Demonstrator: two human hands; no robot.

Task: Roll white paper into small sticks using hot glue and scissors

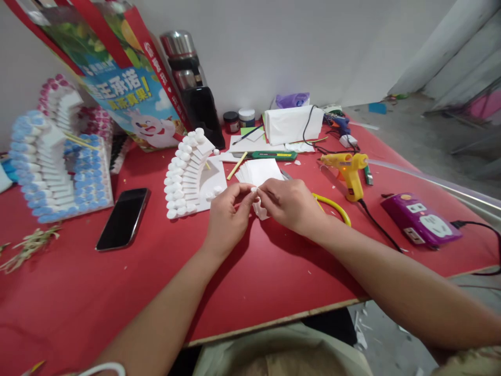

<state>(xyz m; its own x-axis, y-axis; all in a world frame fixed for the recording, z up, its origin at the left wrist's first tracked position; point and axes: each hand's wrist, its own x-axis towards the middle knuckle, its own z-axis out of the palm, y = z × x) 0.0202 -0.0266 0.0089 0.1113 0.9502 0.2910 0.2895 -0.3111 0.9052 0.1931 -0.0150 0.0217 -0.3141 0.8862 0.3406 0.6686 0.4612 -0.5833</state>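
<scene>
My left hand and my right hand meet above the red table, thumbs and forefingers pinched together on a small white piece. Its exact kind is too small to make out. Just beyond the fingers lies a fanned stack of white paper cards. To the left stands a curved white model, built of stepped white strips edged with rounded white lumps on a white base. A few loose white bits rest on that base near my left hand. Below my fingertips, a folded white scrap partly shows.
A yellow glue gun and a purple power strip stand right, their cords trailing. Left are a black phone and a blue-and-white model. Behind are a shopping bag, a flask and a green cutter knife.
</scene>
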